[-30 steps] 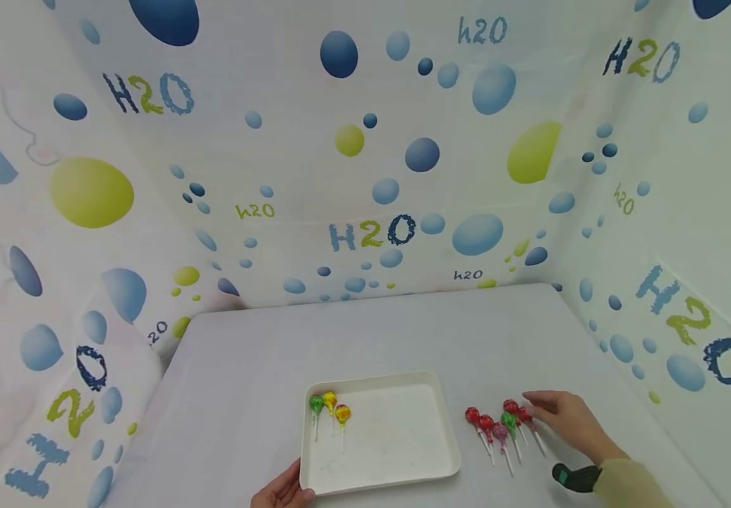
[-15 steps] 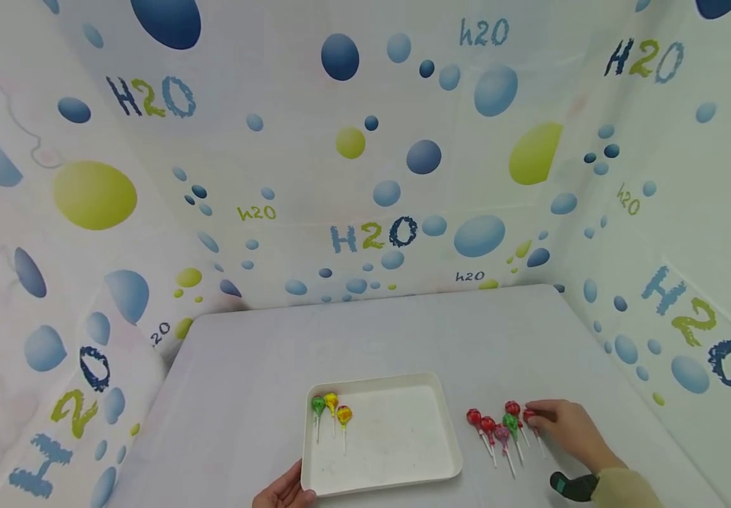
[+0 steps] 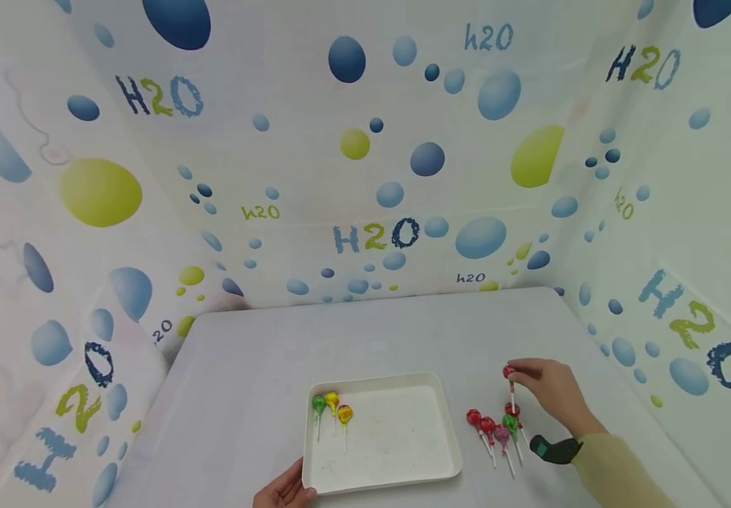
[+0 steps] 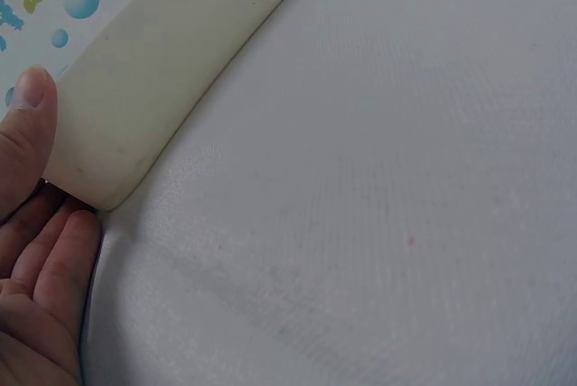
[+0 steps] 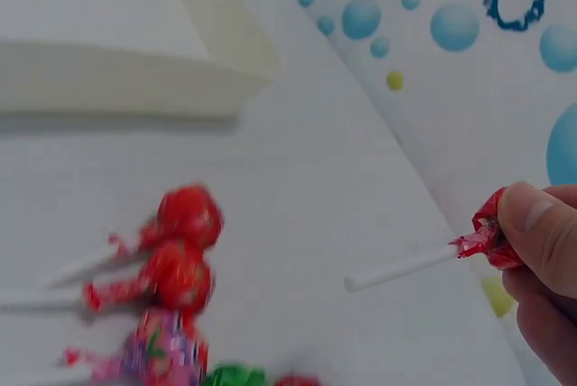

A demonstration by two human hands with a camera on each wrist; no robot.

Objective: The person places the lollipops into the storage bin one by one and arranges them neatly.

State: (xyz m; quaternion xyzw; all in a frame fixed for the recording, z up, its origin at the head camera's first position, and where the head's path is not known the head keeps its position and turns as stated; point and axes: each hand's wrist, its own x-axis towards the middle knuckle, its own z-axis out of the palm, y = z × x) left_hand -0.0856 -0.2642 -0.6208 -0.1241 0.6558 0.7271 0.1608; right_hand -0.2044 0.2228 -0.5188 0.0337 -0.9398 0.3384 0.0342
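My right hand (image 3: pixel 556 394) pinches a red-wrapped lollipop (image 5: pixel 494 231) by its head between thumb and fingers. The lollipop's white stick hangs downward in the head view, above the loose lollipops on the table. Those are three red ones, one of them a red lollipop (image 3: pixel 473 417), plus a purple lollipop (image 3: pixel 502 434) and a green lollipop (image 3: pixel 509 424). At the near left corner of a white tray (image 3: pixel 397 451), my left hand (image 3: pixel 284 488) grips it, thumb at the rim and fingers under the corner. Inside the tray's far left lie a green lollipop (image 3: pixel 319 404) and two yellow ones (image 3: pixel 344 415).
A white-covered table (image 3: pixel 264 346) carries everything. Around it hang white sheets (image 3: pixel 302 162) printed with blue and green dots and H2O lettering. A dark band (image 3: pixel 554 450) circles the right wrist beside a pale sleeve (image 3: pixel 619 469).
My right hand has taken hold of the rightmost red lollipop, lifted it from the group and moved it up and slightly left. The left hand stays at the tray corner.
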